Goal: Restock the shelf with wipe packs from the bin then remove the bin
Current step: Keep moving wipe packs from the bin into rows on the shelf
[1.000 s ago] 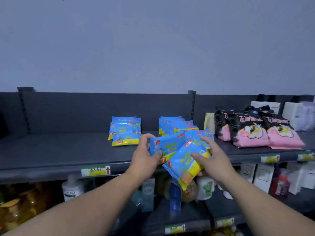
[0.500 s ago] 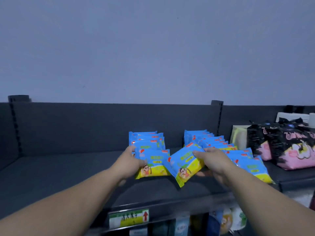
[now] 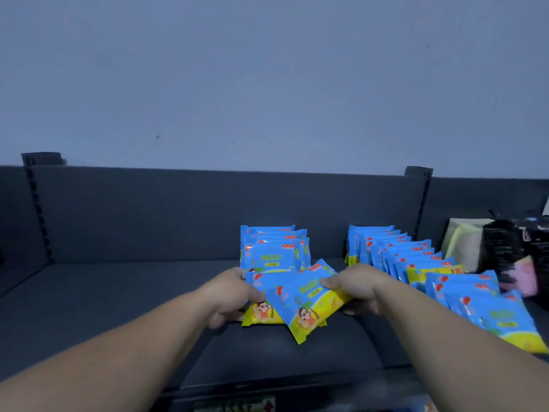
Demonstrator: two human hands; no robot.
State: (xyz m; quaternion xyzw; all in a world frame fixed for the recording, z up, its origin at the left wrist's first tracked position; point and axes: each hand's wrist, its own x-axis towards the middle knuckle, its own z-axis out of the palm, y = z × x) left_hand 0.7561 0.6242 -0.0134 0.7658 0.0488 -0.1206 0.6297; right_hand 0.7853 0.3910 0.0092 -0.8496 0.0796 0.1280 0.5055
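Blue-and-yellow wipe packs lie on a dark grey shelf [image 3: 118, 295]. My left hand [image 3: 230, 294] grips the left edge of one pack [image 3: 258, 310] lying in front of a short back row of packs [image 3: 271, 248]. My right hand [image 3: 358, 285] pinches the upper right edge of a second pack [image 3: 306, 304], which is tilted and overlaps the first. A longer row of packs [image 3: 398, 254] runs from the back toward the front right, ending in loose packs [image 3: 493, 313]. No bin is in view.
Black-and-pink packs [image 3: 517, 251] and a pale pack [image 3: 460, 245] stand at the far right. The shelf's back panel [image 3: 178, 215] rises behind the rows, with slotted uprights at left and right. A price label [image 3: 237, 405] sits on the shelf's front edge.
Both hands carried the two packs up from below the shelf edge onto the shelf, in front of the left row. The view moved closer and to the left.
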